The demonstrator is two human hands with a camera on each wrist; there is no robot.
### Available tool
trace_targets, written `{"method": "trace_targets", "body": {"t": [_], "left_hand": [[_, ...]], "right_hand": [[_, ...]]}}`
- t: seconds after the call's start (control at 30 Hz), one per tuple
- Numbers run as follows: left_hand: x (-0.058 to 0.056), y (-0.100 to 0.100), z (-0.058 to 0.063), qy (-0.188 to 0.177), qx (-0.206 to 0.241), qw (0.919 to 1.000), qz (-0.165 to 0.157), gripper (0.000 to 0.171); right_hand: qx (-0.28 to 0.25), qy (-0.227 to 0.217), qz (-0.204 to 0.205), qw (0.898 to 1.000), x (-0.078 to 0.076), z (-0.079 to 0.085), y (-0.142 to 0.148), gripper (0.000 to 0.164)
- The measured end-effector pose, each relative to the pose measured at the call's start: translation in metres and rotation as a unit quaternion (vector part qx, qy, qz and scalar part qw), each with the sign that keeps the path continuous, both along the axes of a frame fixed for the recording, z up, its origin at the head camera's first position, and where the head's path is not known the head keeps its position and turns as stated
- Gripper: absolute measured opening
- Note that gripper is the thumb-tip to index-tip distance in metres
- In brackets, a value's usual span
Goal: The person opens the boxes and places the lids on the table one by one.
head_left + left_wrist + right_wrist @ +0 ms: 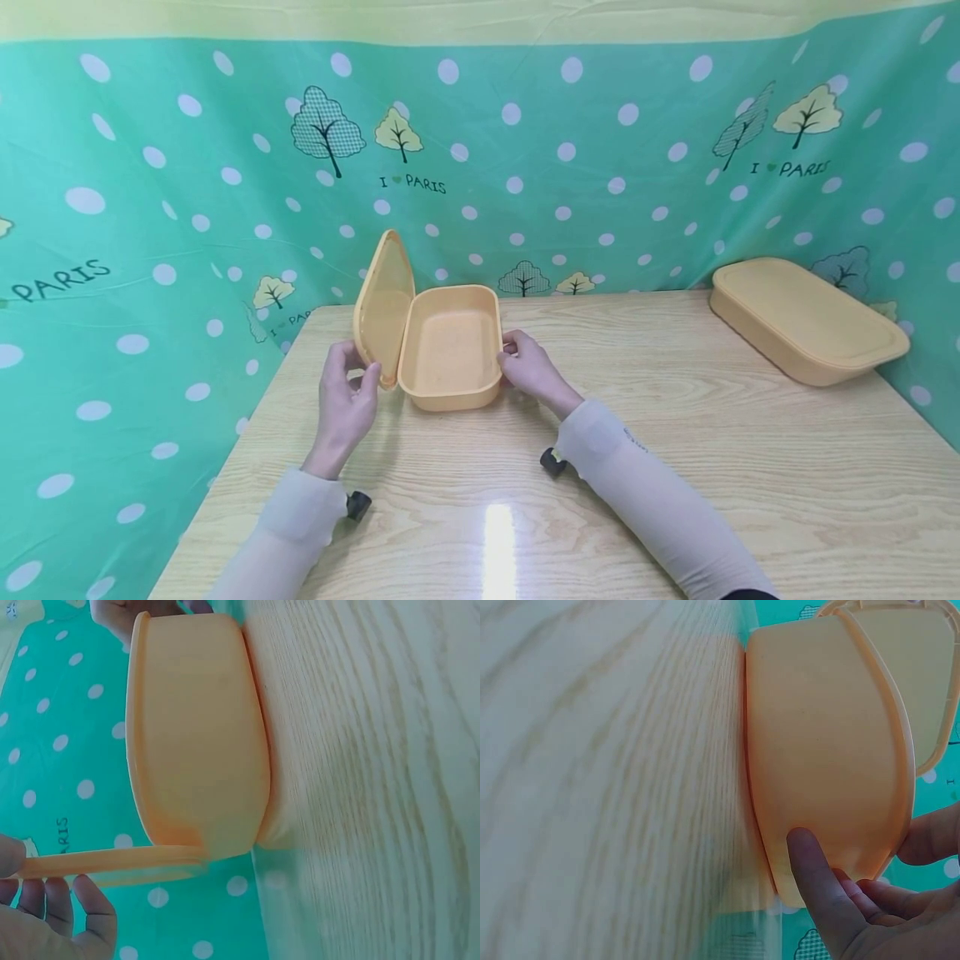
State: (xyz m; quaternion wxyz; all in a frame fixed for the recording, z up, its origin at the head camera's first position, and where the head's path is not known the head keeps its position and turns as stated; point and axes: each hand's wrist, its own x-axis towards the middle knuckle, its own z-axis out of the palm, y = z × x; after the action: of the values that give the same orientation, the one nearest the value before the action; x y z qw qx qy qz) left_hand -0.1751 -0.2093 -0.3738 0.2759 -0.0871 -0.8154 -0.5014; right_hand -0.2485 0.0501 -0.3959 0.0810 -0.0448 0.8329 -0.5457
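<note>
An orange plastic food box [450, 401] stands uncovered on the table, and its inside shows no contents in the head view. Its lid [386, 308] is tilted nearly upright along the box's left side, the lower edge close to the box's rim. My left hand [349, 404] pinches the lid's near edge between thumb and fingers, also seen in the left wrist view. At the box's right side, my right hand [534, 367] holds the wall, with the thumb at the rim and a finger [810, 859] against the outer surface.
A larger orange box [810, 312] with its lid on sits at the table's back right. Behind and to the left hangs a green dotted cloth [562, 183]. The wooden table [675, 467] reflects a bright light strip near its front.
</note>
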Motion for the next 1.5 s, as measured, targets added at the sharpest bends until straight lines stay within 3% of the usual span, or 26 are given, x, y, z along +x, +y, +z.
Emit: {"method": "trace_targets", "body": {"t": [0.1, 0.33, 0.43, 0.67, 1.5], "left_hand": [[0.003, 0.003, 0.002, -0.005, 0.002, 1.0000, 0.003, 0.024], [0.019, 0.018, 0.024, -0.004, 0.007, 0.9999, 0.011, 0.024], [0.020, 0.019, 0.025, -0.002, 0.012, 0.9999, 0.008, 0.024], [0.001, 0.002, -0.004, 0.009, 0.026, 0.9996, -0.001, 0.024], [0.002, 0.007, -0.009, -0.008, 0.018, 0.9997, 0.012, 0.027]], "right_hand": [[-0.003, -0.003, 0.001, 1.000, 0.000, 0.000, 0.000, 0.039], [-0.003, -0.002, -0.002, 1.000, -0.001, -0.001, 0.000, 0.039], [-0.003, -0.003, -0.002, 1.000, -0.001, -0.001, 0.000, 0.039], [-0.007, -0.004, -0.001, 1.000, -0.001, 0.000, 0.001, 0.038], [-0.007, -0.004, 0.000, 1.000, 0.001, 0.001, 0.000, 0.039]]}}
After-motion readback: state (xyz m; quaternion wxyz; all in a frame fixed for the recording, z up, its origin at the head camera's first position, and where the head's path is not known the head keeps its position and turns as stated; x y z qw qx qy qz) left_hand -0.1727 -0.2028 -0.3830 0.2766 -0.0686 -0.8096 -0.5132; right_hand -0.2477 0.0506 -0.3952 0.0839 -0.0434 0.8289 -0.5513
